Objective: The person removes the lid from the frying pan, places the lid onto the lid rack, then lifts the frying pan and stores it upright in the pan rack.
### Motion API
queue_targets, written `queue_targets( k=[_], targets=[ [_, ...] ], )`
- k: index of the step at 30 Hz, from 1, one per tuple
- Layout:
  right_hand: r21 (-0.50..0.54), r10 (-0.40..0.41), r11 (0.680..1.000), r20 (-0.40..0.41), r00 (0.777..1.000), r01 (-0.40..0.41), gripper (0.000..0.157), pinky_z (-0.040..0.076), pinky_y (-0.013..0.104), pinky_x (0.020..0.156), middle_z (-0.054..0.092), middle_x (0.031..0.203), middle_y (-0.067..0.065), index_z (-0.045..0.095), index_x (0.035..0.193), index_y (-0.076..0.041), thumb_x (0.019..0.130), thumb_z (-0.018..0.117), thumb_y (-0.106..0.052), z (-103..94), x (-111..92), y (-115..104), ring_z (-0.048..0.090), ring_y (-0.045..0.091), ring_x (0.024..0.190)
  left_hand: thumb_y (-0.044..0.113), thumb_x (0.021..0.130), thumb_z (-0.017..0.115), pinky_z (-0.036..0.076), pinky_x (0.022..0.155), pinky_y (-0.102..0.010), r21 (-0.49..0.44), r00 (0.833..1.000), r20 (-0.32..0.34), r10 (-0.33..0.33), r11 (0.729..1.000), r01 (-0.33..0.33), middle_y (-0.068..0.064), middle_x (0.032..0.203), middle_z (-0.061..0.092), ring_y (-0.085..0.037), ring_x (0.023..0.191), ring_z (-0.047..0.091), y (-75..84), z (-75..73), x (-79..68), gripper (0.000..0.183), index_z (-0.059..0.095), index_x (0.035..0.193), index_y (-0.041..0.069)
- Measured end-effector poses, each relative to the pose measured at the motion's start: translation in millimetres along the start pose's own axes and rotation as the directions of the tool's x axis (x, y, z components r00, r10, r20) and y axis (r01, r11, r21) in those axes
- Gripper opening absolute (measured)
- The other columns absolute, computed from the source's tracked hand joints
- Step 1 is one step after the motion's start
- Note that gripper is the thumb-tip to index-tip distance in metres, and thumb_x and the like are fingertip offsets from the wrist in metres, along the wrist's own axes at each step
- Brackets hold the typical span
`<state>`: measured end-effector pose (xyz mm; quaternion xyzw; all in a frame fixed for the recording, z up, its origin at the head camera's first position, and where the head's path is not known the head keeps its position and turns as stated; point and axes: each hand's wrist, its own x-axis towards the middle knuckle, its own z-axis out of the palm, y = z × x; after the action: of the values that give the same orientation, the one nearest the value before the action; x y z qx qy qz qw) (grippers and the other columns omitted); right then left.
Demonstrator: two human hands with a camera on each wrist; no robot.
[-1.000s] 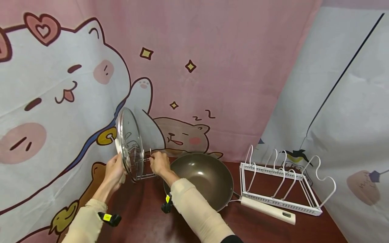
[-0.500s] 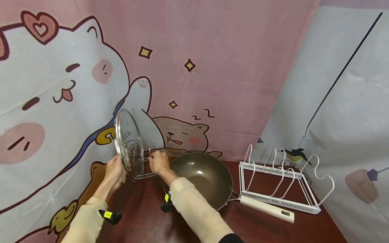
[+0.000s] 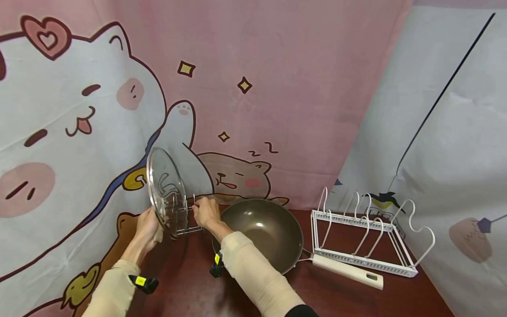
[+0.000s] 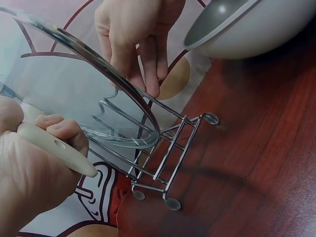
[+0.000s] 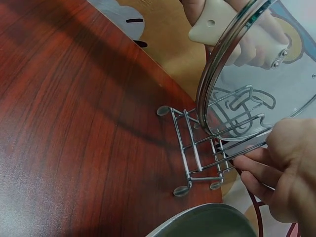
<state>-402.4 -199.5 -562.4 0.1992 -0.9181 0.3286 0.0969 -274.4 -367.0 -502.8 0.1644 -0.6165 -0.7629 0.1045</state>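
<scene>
A round glass lid [image 3: 165,182] with a metal rim stands on edge, tilted, at the left of the table. Its lower rim sits between the bars of a small silver wire rack [image 4: 170,163]. My left hand [image 3: 146,226] grips the lid's cream handle [image 4: 57,147], fingers curled round it. On the rack's far side, my right hand [image 3: 207,212] holds one of its upper wires between thumb and fingers, as the right wrist view shows. Close beside the right forearm lies a wok [image 3: 273,233], brown inside, partly covered by that arm.
The wok's cream handle [image 3: 348,270] points right. A white rack [image 3: 368,263] with tall wire dividers stands at the table's right side. Behind the reddish-brown table [image 3: 178,286] hangs a pink and white cartoon curtain [image 3: 301,88].
The lid's top has tipped slightly left and down, while its lower rim stays at the wire rack. The right hand keeps its hold on the rack. The head view has shifted a little.
</scene>
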Motion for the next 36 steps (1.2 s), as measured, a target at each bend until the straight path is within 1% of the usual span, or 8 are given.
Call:
queue_targets(
  k=[3,13,16,23,27,32,34,36],
  targets=[
    [-0.017,-0.003,1.000,-0.009,1.000,0.003,0.019,0.068,0.042,0.091,0.088,0.114,-0.005,0.089,0.119,-0.029,0.108,0.074,-0.034,1.3,-0.6,0.5,0.084,0.024,0.106,0.064,0.111,0.060,0.054,0.056,-0.022,0.018,1.000,0.004,-0.008,1.000,0.008,0.012,0.074,0.061,-0.005,0.061,0.060,-2.3,-0.8,0.6,0.044,0.064,0.108,0.021],
    [-0.025,-0.010,1.000,0.006,1.000,0.010,0.021,0.068,0.040,0.094,0.087,0.118,-0.007,0.089,0.122,-0.029,0.110,0.072,-0.036,1.0,-0.3,4.9,0.083,0.021,0.109,0.052,0.119,0.048,0.048,0.054,-0.023,0.035,0.999,0.015,-0.029,0.999,0.029,0.011,0.073,0.061,-0.005,0.059,0.054,-5.9,3.7,2.4,0.037,0.059,0.117,0.017],
    [-0.013,-0.009,1.000,0.006,1.000,0.009,0.022,0.068,0.040,0.094,0.087,0.118,-0.006,0.088,0.122,-0.029,0.110,0.071,-0.036,-0.1,-1.3,4.9,0.083,0.021,0.109,0.055,0.119,0.046,0.047,0.053,-0.024,0.053,0.999,0.010,-0.043,0.998,0.042,0.012,0.072,0.061,-0.005,0.057,0.052,-6.9,4.1,2.5,0.040,0.059,0.120,0.017],
    [0.041,0.010,0.999,0.002,1.000,-0.010,0.018,0.067,0.040,0.094,0.088,0.118,-0.004,0.089,0.118,-0.026,0.107,0.075,-0.029,-15.5,-12.0,-8.8,0.083,0.022,0.110,0.051,0.120,0.046,0.044,0.054,-0.022,0.018,1.000,0.012,-0.025,1.000,0.025,0.014,0.071,0.057,-0.003,0.058,0.048,-10.2,4.2,4.3,0.036,0.060,0.118,0.018],
    [0.007,0.021,1.000,-0.009,1.000,-0.021,0.019,0.067,0.041,0.095,0.087,0.120,-0.003,0.089,0.119,-0.024,0.107,0.075,-0.028,-22.0,-16.2,-16.8,0.083,0.022,0.112,0.053,0.119,0.048,0.044,0.052,-0.020,0.007,0.999,0.032,-0.032,0.999,0.031,0.015,0.072,0.056,-0.002,0.058,0.048,-10.9,3.5,7.7,0.037,0.061,0.119,0.018],
    [-0.035,-0.003,0.999,-0.018,1.000,0.003,0.020,0.066,0.041,0.087,0.087,0.117,-0.007,0.089,0.119,-0.027,0.108,0.073,-0.031,-17.5,-11.5,-12.6,0.082,0.019,0.105,0.056,0.118,0.049,0.046,0.052,-0.020,0.018,0.997,0.048,-0.059,0.998,0.059,0.014,0.072,0.059,-0.002,0.059,0.052,-8.4,2.3,11.2,0.038,0.060,0.118,0.019],
    [-0.019,-0.011,1.000,0.000,1.000,0.011,0.019,0.066,0.043,0.081,0.087,0.115,-0.008,0.089,0.117,-0.029,0.108,0.073,-0.032,-20.8,-11.0,-11.5,0.082,0.018,0.102,0.055,0.118,0.050,0.046,0.052,-0.019,0.012,0.997,0.056,-0.061,0.998,0.060,0.014,0.073,0.060,-0.002,0.059,0.053,-7.2,2.2,12.7,0.037,0.059,0.117,0.019],
    [-0.003,-0.008,1.000,0.005,1.000,0.008,0.019,0.066,0.044,0.081,0.087,0.115,-0.007,0.090,0.117,-0.027,0.108,0.073,-0.030,-27.4,-13.2,-15.8,0.082,0.019,0.103,0.055,0.118,0.050,0.046,0.051,-0.018,0.008,0.997,0.058,-0.059,0.998,0.059,0.014,0.072,0.059,-0.001,0.060,0.053,-6.0,2.4,13.6,0.037,0.059,0.116,0.019]
  ],
)
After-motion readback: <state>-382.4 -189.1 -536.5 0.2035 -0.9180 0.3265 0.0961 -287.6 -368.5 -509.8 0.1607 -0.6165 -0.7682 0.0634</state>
